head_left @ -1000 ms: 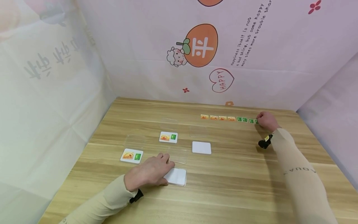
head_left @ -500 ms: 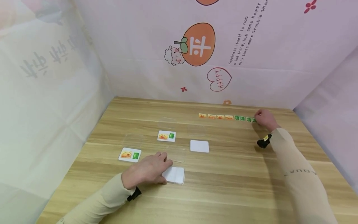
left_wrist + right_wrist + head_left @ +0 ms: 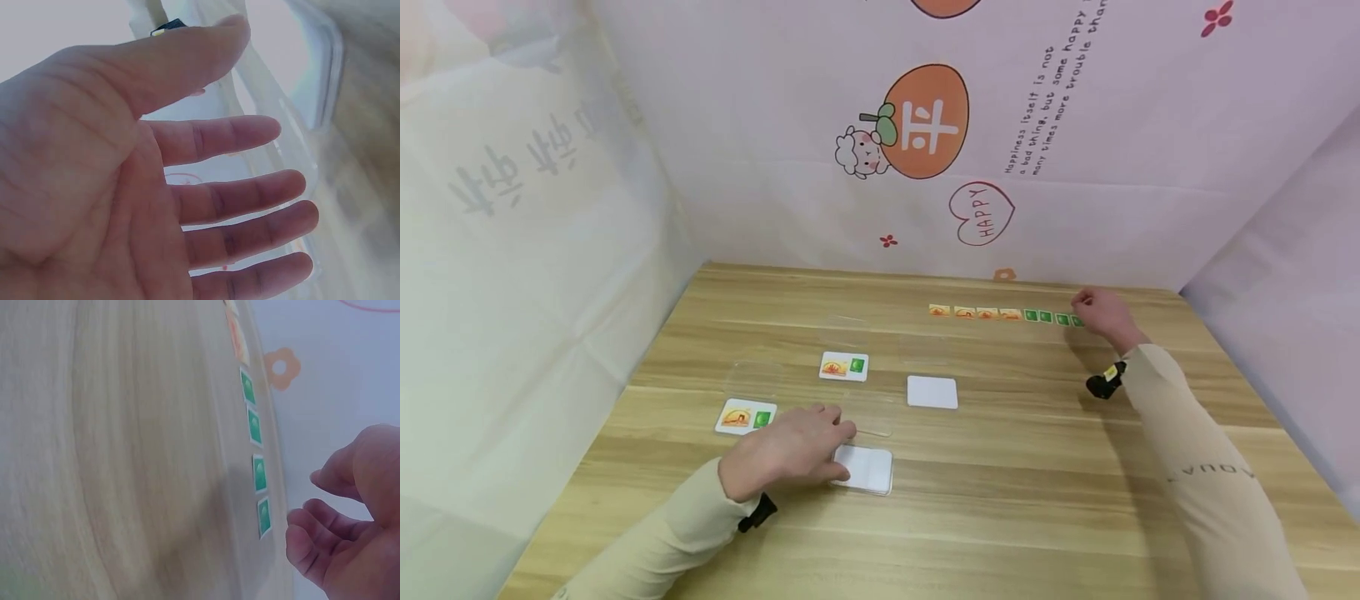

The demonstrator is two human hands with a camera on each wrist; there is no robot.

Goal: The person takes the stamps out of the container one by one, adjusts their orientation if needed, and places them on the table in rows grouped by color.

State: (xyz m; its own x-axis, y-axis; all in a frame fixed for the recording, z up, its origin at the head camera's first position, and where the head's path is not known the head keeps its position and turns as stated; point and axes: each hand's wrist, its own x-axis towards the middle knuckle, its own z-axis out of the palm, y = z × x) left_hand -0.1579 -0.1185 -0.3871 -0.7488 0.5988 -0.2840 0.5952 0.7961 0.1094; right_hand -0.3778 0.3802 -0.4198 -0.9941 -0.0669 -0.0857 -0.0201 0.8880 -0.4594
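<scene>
At the front of the table, a white card in a clear case (image 3: 863, 468) lies flat. My left hand (image 3: 786, 446) is at its left edge, thumb overlapping the card in the head view. In the left wrist view its fingers (image 3: 250, 194) are straight and spread, the palm bare. Far right, my right hand (image 3: 1105, 315) is raised beside the end of a row of small green stamp-like pieces (image 3: 1046, 317). Its fingers are loosely bent, and the right wrist view shows a gap between thumb and fingers (image 3: 309, 534) with nothing in it.
Orange picture pieces (image 3: 987, 314) continue the back row leftward. Two white cards, a left one (image 3: 746, 417) and a back one (image 3: 844, 367), each bear an orange and a green picture. A blank white card (image 3: 932, 392) and faint clear lids (image 3: 868, 414) lie nearby. A printed curtain (image 3: 760, 158) hangs behind.
My left hand has drawn back slightly leftward from the front card. The right hand has lifted and shifted a little left over the green row's end. The head view has turned slightly.
</scene>
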